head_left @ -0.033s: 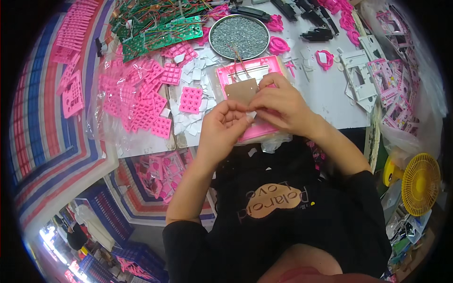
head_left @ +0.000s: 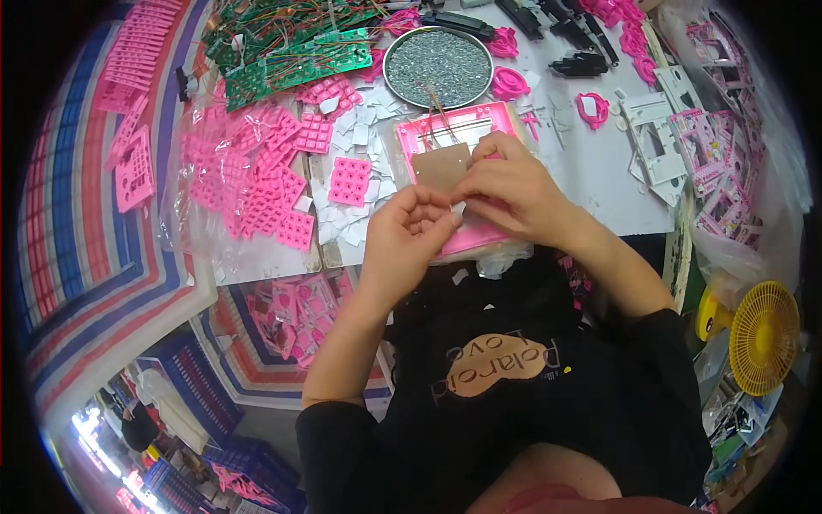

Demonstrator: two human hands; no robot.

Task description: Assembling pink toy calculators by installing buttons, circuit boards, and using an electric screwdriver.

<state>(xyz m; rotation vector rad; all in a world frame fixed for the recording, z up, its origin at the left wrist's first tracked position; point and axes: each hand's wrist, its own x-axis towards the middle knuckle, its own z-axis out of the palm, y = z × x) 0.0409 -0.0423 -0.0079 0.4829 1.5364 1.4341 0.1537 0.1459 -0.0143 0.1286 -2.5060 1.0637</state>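
My two hands meet over a pink plastic casing (head_left: 490, 114) that lies at the table's front edge. Its near part is mostly covered by my hands. A brown board (head_left: 440, 166) with thin red wires rests on the casing, just beyond my fingertips. My left hand (head_left: 404, 230) is closed, thumb and forefinger pinching a small white paper piece (head_left: 458, 208). Bent fingers of my right hand (head_left: 524, 194) press together at that same piece, touching the left fingertips. Left of the casing lies a pink rubber keypad (head_left: 350, 181) among scattered white paper pieces (head_left: 349, 224).
A round tin (head_left: 387, 81) of small metal screws stands behind the casing. Green circuit boards (head_left: 300, 73) with wires lie at the back left, pink keypads (head_left: 257, 176) in a clear bag nearer. White frames (head_left: 652, 141) lie at right. A yellow fan (head_left: 765, 338) stands lower right.
The table and its things sit very slightly further right in the picture. My hands keep the same pinch at the same place.
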